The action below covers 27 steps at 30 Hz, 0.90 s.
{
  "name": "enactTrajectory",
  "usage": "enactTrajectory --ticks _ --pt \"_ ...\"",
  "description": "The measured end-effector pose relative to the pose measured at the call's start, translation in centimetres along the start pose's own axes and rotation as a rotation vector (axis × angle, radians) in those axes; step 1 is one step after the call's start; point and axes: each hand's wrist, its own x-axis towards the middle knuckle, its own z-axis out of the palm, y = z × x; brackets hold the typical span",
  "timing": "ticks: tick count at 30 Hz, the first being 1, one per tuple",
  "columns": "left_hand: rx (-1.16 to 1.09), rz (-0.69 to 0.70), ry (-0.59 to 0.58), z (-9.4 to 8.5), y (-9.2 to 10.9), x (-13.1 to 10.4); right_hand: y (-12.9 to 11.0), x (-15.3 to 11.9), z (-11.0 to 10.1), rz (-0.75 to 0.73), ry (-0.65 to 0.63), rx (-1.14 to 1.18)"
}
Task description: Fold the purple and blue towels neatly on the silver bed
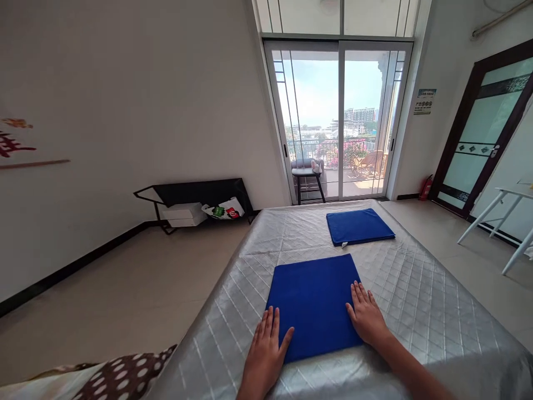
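A blue folded cloth (pixel 314 308) lies flat and squared on a silver quilted cover (pixel 416 300). My left hand (pixel 266 350) rests on its left edge, fingers stretched forward and thumb spread out over the cloth. On the right edge my right hand (pixel 366 314) lies flat, its fingers pointing away and its thumb apart. Neither hand grips anything. Farther off on the same cover lies a second blue folded cloth (pixel 360 226), with a small white tag at its near edge.
Brown polka-dot fabric (pixel 125 375) sits at the lower left. Against the left wall stands a low black rack (pixel 200 191) with a white box (pixel 182 214) and a printed bag (pixel 225 210). Beyond the cover are a dark stool (pixel 307 175) and sliding glass doors (pixel 341 122). A white table (pixel 516 191) stands right.
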Motion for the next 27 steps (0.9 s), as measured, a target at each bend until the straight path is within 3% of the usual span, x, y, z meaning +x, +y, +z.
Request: enactTrajectory --ticks 6,11,13,15,17,20,22,24,27 --pt "-0.022 0.031 0.039 -1.1 1.2 -0.1 1.1 -2.7 2.0 0.011 0.027 0.029" --pt "-0.029 -0.026 0.062 -0.7 -0.1 -0.6 1.0 -3.3 1.7 -0.001 0.011 0.022" --pt "-0.025 -0.081 0.086 -1.3 0.2 -0.6 0.8 -3.2 1.4 -0.006 0.003 0.014" --pt "-0.038 -0.095 0.105 -2.4 2.2 -0.3 0.7 -3.1 1.3 -0.011 -0.008 0.004" --pt "-0.084 -0.023 0.100 -3.9 6.0 0.3 0.7 -3.0 1.3 -0.011 -0.017 -0.012" --pt "-0.200 0.231 0.035 -5.4 13.2 1.3 0.9 -2.9 1.5 -0.021 -0.025 -0.037" --pt "-0.257 0.346 -0.035 -5.5 16.8 1.7 1.1 -2.9 1.7 -0.059 -0.034 -0.045" --pt "-0.276 0.375 -0.087 -5.0 18.4 1.9 1.2 -2.9 1.9 -0.089 -0.026 -0.040" --pt "-0.239 0.318 -0.103 -4.0 16.6 1.6 1.3 -2.9 2.1 -0.073 0.025 -0.018"
